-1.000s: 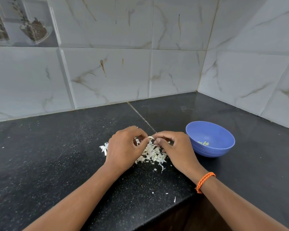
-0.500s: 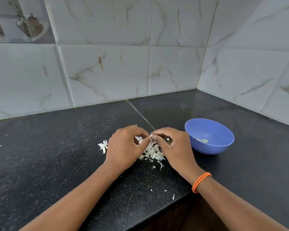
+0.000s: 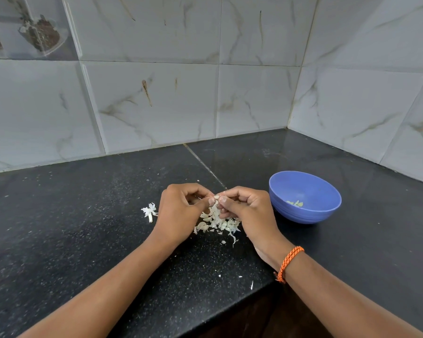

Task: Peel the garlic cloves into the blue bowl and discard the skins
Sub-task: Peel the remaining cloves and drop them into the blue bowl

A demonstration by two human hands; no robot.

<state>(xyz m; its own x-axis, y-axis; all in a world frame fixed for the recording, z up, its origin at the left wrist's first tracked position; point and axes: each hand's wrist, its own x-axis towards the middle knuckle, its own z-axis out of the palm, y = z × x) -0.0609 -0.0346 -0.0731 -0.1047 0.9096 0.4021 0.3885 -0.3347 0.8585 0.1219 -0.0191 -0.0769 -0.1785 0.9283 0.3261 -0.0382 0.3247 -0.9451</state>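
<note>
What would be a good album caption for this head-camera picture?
Both hands, left and right, pinch a garlic clove above a pile of skins, beside the blue bowl.

I count two hands in view — left hand (image 3: 178,213) and right hand (image 3: 248,211) — meeting at the centre. One blue bowl (image 3: 322,211) stands at 3 o'clock from them. Inside it I make out two or three peeled cloves (image 3: 295,203); the exact number is unclear. One heap of skins (image 3: 217,223) lies beneath the hands, with one separate skin cluster (image 3: 150,211) at 9 o'clock. One orange wristband (image 3: 288,263).
</note>
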